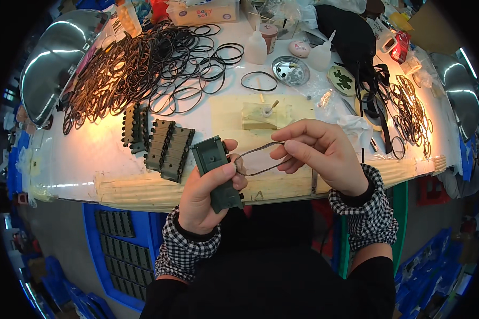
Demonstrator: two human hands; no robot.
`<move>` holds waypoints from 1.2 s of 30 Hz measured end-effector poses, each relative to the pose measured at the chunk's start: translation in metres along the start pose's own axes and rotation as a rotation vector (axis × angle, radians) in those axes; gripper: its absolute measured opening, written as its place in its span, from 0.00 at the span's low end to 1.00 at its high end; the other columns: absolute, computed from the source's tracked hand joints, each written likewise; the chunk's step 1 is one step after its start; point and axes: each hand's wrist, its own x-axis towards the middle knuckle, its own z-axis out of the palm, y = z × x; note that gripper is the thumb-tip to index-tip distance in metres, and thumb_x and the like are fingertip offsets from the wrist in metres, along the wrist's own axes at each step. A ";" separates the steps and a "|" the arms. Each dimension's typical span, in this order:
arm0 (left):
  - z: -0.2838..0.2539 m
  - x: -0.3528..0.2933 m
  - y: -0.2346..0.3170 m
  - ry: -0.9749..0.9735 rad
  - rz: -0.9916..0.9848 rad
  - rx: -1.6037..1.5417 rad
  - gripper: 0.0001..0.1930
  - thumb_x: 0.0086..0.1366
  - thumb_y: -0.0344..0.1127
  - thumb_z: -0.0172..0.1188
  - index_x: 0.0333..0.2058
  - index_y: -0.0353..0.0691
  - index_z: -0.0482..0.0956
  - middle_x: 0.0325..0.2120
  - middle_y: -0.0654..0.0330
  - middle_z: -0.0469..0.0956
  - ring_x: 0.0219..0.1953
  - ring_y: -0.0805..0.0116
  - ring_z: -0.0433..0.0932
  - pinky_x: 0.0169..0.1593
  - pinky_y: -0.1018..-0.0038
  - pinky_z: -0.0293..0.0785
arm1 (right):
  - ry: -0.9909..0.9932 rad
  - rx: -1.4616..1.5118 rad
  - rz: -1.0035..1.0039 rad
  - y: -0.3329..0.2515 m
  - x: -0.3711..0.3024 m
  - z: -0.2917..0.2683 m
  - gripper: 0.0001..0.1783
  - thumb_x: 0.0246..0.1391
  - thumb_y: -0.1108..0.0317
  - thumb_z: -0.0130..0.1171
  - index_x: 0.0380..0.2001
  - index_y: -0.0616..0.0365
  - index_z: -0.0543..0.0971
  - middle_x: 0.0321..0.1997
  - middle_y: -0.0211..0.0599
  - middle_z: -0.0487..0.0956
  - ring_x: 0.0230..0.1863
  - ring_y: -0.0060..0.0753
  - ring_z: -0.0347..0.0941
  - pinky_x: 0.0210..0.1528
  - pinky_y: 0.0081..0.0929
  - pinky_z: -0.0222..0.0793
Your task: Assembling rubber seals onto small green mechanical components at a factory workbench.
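Note:
My left hand (199, 199) is closed around a dark green plastic housing (208, 154), holding it tilted above the table's front edge. A thin dark ribbed belt loop (254, 150) stretches between my hands. One end of the loop lies at my left fingertips beside the housing; whether it is hooked on the part is hidden. My right hand (324, 154) pinches the loop's other end between thumb and fingers. Left of my hands, finished-looking green housings with dark wheels (170, 150) lie side by side, with a smaller group (134, 127) behind them.
A big heap of dark belts (138, 69) covers the back left, and a smaller heap (410, 114) the right. Metal lamp shades (64, 64) flank the table. Behind my hands are a small block with a brush (258, 116) and a metal dish (291, 70). A blue crate (98, 255) stands below.

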 end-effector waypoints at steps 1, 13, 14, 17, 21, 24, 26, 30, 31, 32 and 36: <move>0.000 0.000 0.000 0.000 -0.009 0.005 0.22 0.59 0.26 0.60 0.53 0.38 0.66 0.32 0.63 0.68 0.32 0.75 0.66 0.37 0.79 0.65 | -0.006 -0.003 0.004 0.000 0.001 0.000 0.15 0.63 0.69 0.54 0.49 0.67 0.75 0.38 0.40 0.83 0.36 0.23 0.80 0.40 0.19 0.77; 0.001 -0.004 0.001 -0.019 -0.034 0.063 0.23 0.59 0.27 0.60 0.52 0.39 0.65 0.31 0.64 0.67 0.31 0.76 0.64 0.36 0.79 0.64 | -0.098 0.061 0.053 0.007 0.008 0.011 0.17 0.65 0.68 0.50 0.52 0.66 0.73 0.41 0.41 0.83 0.36 0.23 0.80 0.40 0.21 0.78; 0.002 -0.005 0.001 -0.019 -0.036 0.073 0.23 0.59 0.27 0.61 0.52 0.39 0.65 0.31 0.64 0.67 0.31 0.76 0.64 0.36 0.79 0.64 | -0.109 0.079 0.038 0.011 0.009 0.011 0.17 0.65 0.68 0.49 0.52 0.66 0.73 0.42 0.41 0.82 0.37 0.23 0.80 0.40 0.21 0.78; 0.002 -0.007 0.001 -0.012 -0.033 0.094 0.23 0.59 0.27 0.61 0.52 0.40 0.65 0.31 0.63 0.67 0.31 0.76 0.65 0.36 0.79 0.64 | -0.135 0.071 0.031 0.009 0.010 0.014 0.17 0.66 0.68 0.47 0.53 0.66 0.73 0.43 0.41 0.82 0.38 0.23 0.79 0.41 0.22 0.78; -0.002 -0.011 0.000 0.002 -0.008 0.095 0.23 0.59 0.27 0.61 0.53 0.40 0.66 0.32 0.63 0.69 0.32 0.75 0.66 0.36 0.78 0.65 | -0.159 0.073 0.044 0.009 0.010 0.017 0.18 0.67 0.67 0.45 0.55 0.66 0.72 0.44 0.41 0.82 0.39 0.23 0.79 0.41 0.23 0.78; -0.005 -0.013 0.000 -0.005 0.009 0.084 0.23 0.59 0.27 0.60 0.53 0.41 0.66 0.33 0.62 0.70 0.32 0.75 0.67 0.36 0.78 0.65 | -0.158 0.079 0.045 0.008 0.009 0.018 0.18 0.67 0.67 0.45 0.55 0.66 0.72 0.44 0.41 0.82 0.39 0.23 0.79 0.41 0.23 0.78; -0.006 -0.012 0.001 0.001 0.013 0.078 0.23 0.59 0.26 0.60 0.53 0.41 0.67 0.33 0.62 0.70 0.32 0.75 0.67 0.36 0.78 0.66 | -0.159 0.085 0.057 0.007 0.011 0.018 0.18 0.67 0.66 0.45 0.55 0.66 0.72 0.44 0.41 0.82 0.39 0.23 0.79 0.41 0.23 0.79; -0.006 -0.012 0.000 0.004 0.022 0.080 0.22 0.59 0.26 0.60 0.53 0.41 0.67 0.33 0.62 0.70 0.32 0.75 0.67 0.37 0.78 0.66 | -0.150 0.099 0.063 0.006 0.012 0.018 0.18 0.66 0.68 0.47 0.54 0.66 0.72 0.43 0.41 0.82 0.39 0.24 0.79 0.41 0.23 0.78; -0.006 -0.012 0.000 0.003 0.024 0.080 0.22 0.59 0.26 0.60 0.53 0.41 0.67 0.33 0.62 0.71 0.32 0.74 0.67 0.37 0.78 0.66 | -0.141 0.086 0.046 0.007 0.011 0.019 0.18 0.66 0.68 0.48 0.54 0.67 0.72 0.43 0.41 0.82 0.38 0.24 0.79 0.41 0.23 0.78; -0.006 -0.012 -0.001 0.001 0.022 0.086 0.22 0.59 0.26 0.60 0.53 0.41 0.67 0.34 0.61 0.71 0.33 0.74 0.67 0.37 0.78 0.66 | -0.133 0.073 0.030 0.008 0.011 0.019 0.17 0.65 0.69 0.49 0.54 0.67 0.72 0.42 0.41 0.82 0.38 0.24 0.79 0.41 0.23 0.78; -0.013 -0.013 -0.002 -0.110 0.045 0.043 0.21 0.61 0.26 0.59 0.52 0.37 0.67 0.34 0.59 0.73 0.34 0.73 0.71 0.39 0.76 0.70 | -0.032 -0.018 -0.067 0.008 0.009 0.020 0.15 0.62 0.74 0.53 0.51 0.69 0.73 0.42 0.45 0.82 0.38 0.26 0.80 0.45 0.25 0.77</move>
